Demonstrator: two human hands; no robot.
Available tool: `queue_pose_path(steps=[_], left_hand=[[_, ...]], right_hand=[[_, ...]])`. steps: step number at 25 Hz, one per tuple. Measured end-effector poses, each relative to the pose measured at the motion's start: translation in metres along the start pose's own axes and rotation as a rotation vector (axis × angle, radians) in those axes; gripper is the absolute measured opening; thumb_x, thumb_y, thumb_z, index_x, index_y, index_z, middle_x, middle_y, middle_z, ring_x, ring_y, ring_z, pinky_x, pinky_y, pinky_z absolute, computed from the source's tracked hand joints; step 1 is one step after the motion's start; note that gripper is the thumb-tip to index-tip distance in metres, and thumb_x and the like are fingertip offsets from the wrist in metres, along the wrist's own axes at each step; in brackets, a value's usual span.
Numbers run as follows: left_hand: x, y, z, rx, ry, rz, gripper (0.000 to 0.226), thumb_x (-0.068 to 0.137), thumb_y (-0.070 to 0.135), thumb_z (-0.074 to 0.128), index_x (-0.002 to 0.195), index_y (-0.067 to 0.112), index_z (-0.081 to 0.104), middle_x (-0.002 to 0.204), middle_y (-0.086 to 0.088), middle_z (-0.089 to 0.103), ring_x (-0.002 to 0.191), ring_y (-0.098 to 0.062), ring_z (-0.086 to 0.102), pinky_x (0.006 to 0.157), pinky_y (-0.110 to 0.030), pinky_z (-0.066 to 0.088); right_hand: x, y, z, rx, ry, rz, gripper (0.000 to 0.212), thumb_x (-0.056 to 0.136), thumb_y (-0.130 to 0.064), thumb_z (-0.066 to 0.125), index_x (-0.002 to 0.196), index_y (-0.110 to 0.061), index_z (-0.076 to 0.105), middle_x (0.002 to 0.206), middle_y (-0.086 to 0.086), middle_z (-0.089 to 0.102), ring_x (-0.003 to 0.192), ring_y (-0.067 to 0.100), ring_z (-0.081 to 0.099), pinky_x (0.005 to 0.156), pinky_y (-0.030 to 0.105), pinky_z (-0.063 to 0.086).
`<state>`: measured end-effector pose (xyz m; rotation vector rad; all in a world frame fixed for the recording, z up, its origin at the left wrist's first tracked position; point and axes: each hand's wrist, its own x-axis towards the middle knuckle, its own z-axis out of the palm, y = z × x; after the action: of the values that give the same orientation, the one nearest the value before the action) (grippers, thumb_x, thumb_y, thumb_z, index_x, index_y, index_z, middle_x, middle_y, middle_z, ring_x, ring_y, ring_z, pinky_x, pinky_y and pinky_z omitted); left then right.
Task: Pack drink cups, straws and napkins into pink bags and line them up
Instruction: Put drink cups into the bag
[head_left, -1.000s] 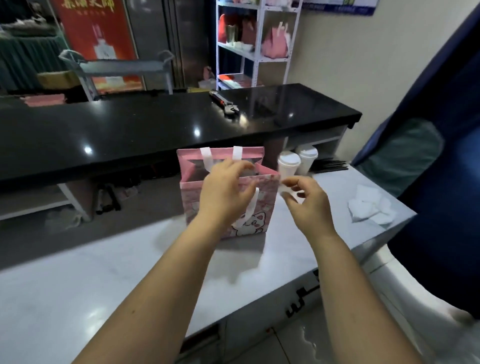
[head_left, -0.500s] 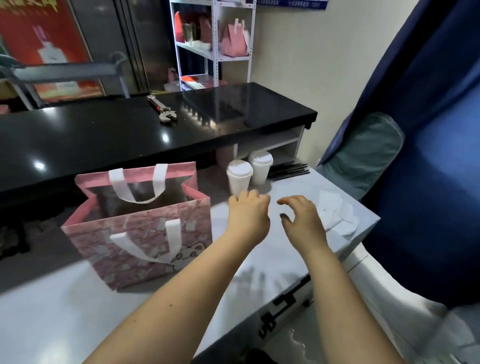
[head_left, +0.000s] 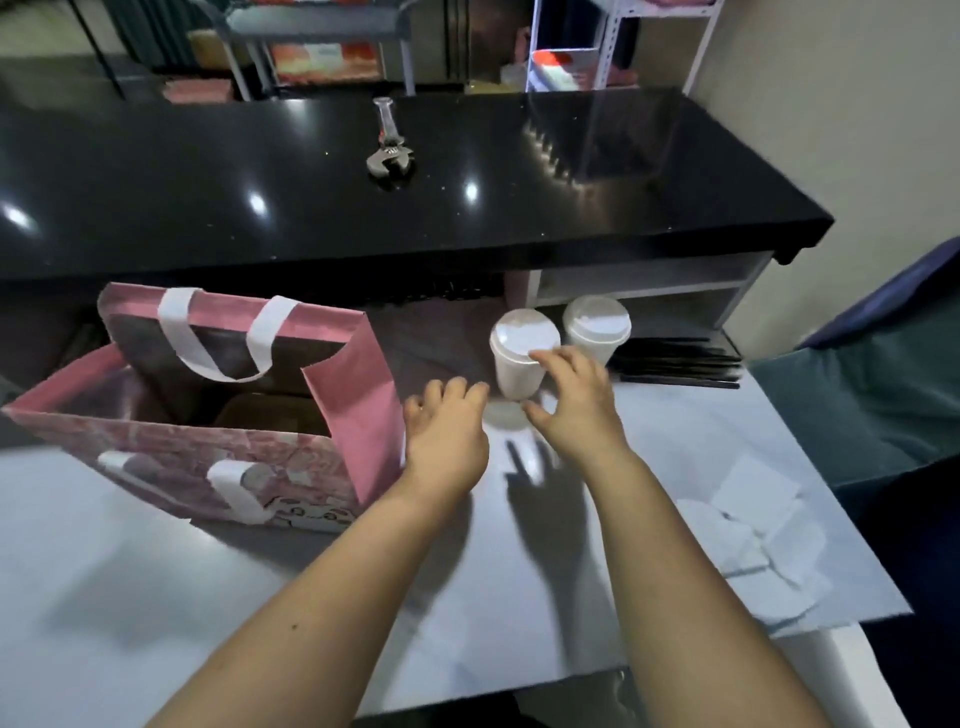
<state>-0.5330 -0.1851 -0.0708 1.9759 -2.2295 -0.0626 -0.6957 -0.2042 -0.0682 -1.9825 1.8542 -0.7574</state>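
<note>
An open pink bag with white handles stands on the white table at the left; I see nothing packed inside. Two white lidded cups stand at the back of the table: the nearer cup and a second cup to its right. My right hand is spread at the nearer cup, fingertips touching its right side and thumb low near its base. My left hand hovers just left of that cup, fingers relaxed and holding nothing. Black straws lie right of the cups. White napkins lie at the table's right front.
A glossy black counter runs behind the table, above it, with a metal wrench on top. A green-cushioned chair and blue fabric stand to the right. The table's front edge is close to me.
Both hands left the bag's handles and moved right and forward to the nearer cup. The view turned, so the bag now sits at the left.
</note>
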Motion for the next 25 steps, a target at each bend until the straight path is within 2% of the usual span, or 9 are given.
queue_pose_path(steps=[3, 6, 11, 14, 18, 21, 25], left_hand=[[0.007, -0.002, -0.003, 0.005, -0.012, -0.056, 0.054, 0.083, 0.017, 0.051, 0.135, 0.027, 0.042, 0.132, 0.003, 0.047, 0.118, -0.026, 0.041, 0.094, -0.04, 0.035], [0.005, -0.003, -0.005, -0.004, 0.016, -0.086, 0.056, 0.082, 0.017, 0.053, 0.136, 0.027, 0.043, 0.132, 0.003, 0.048, 0.118, -0.027, 0.041, 0.094, -0.041, 0.035], [0.015, -0.004, -0.012, -0.065, -0.01, -0.124, 0.065, 0.08, 0.01, 0.053, 0.14, 0.029, 0.036, 0.138, 0.005, 0.043, 0.121, -0.026, 0.036, 0.095, -0.038, 0.031], [0.024, 0.002, -0.022, -0.077, 0.005, -0.138, 0.065, 0.081, 0.008, 0.051, 0.141, 0.027, 0.035, 0.138, 0.003, 0.044, 0.123, -0.027, 0.036, 0.098, -0.039, 0.032], [0.022, 0.018, -0.049, -0.009, 0.085, -0.126, 0.062, 0.082, 0.008, 0.052, 0.14, 0.024, 0.035, 0.134, 0.0, 0.045, 0.12, -0.028, 0.039, 0.093, -0.039, 0.035], [0.021, 0.026, -0.089, -0.043, 0.226, -0.083, 0.059, 0.082, 0.012, 0.055, 0.137, 0.028, 0.041, 0.13, 0.001, 0.049, 0.118, -0.028, 0.041, 0.088, -0.041, 0.035], [0.035, -0.004, -0.16, -0.154, 0.308, -0.018, 0.053, 0.079, 0.013, 0.06, 0.127, 0.035, 0.055, 0.127, 0.007, 0.054, 0.12, -0.026, 0.042, 0.094, -0.043, 0.035]], right_hand=[[0.047, -0.014, 0.006, -0.145, 0.016, -0.083, 0.065, 0.08, -0.034, 0.068, 0.139, -0.027, 0.042, 0.146, 0.003, 0.033, 0.132, 0.027, 0.025, 0.109, 0.039, 0.024], [0.069, -0.016, 0.013, -0.275, -0.107, -0.071, 0.071, 0.08, -0.043, 0.066, 0.141, -0.027, 0.035, 0.146, 0.002, 0.029, 0.129, 0.032, 0.024, 0.109, 0.044, 0.025], [0.052, -0.006, 0.021, -0.213, -0.063, -0.154, 0.056, 0.075, -0.027, 0.07, 0.125, -0.03, 0.045, 0.136, 0.003, 0.031, 0.116, 0.031, 0.033, 0.096, 0.039, 0.038], [0.054, -0.012, 0.019, -0.233, -0.105, -0.133, 0.057, 0.073, -0.031, 0.072, 0.122, -0.03, 0.042, 0.14, 0.009, 0.025, 0.12, 0.032, 0.028, 0.099, 0.042, 0.032], [0.039, -0.016, 0.006, -0.289, -0.119, -0.243, 0.058, 0.071, -0.027, 0.07, 0.12, -0.028, 0.04, 0.129, 0.001, 0.04, 0.113, 0.029, 0.035, 0.093, 0.038, 0.033], [0.03, -0.022, -0.022, -0.269, -0.01, -0.329, 0.066, 0.07, -0.021, 0.072, 0.129, -0.029, 0.043, 0.138, 0.0, 0.037, 0.121, 0.029, 0.032, 0.097, 0.04, 0.027], [0.047, -0.061, -0.071, -0.282, 0.052, -0.459, 0.084, 0.07, -0.019, 0.073, 0.144, -0.03, 0.034, 0.147, 0.001, 0.032, 0.129, 0.027, 0.025, 0.103, 0.039, 0.021]])
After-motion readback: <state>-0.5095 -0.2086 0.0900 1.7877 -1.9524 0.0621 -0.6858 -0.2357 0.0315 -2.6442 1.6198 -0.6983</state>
